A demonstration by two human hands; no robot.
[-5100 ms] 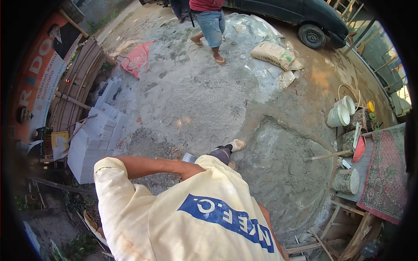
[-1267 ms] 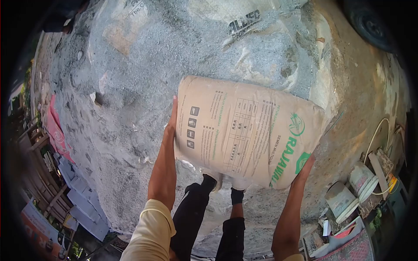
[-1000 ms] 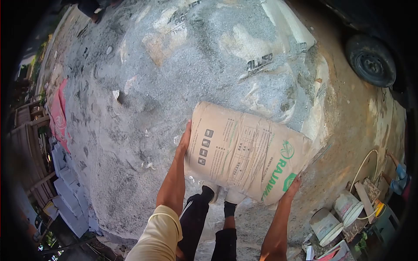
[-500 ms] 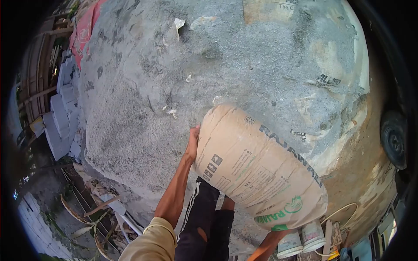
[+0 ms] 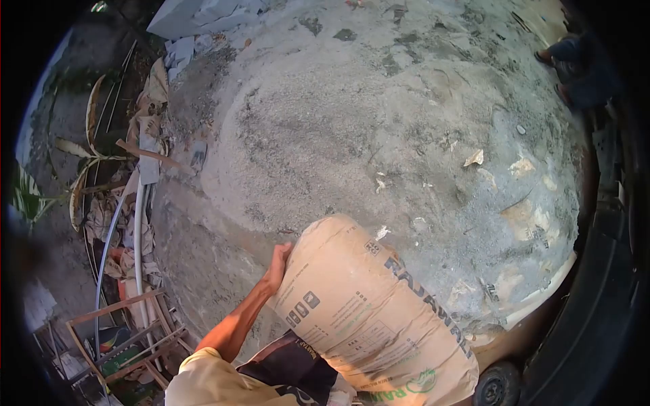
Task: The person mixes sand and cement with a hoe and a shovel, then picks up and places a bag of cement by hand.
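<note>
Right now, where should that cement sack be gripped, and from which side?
At its short ends, from both sides. The cement sack is long, full and tilted; the left hand cups the upper end's edge from the left. The lower end likely needs support underneath.

Grey sand-and-gravel heap [image 5: 352, 128] fills the middle ground; torn paper scraps [image 5: 474, 158] lie on its right slope. Pale blocks [image 5: 196, 13] far left. White pipe [image 5: 139, 223] runs along the left edge, wooden frame [image 5: 115, 331] near left, beside leaves [image 5: 74, 149]. Tyre [image 5: 496, 387] near right. Another person's feet [image 5: 572, 61] far right.
</note>
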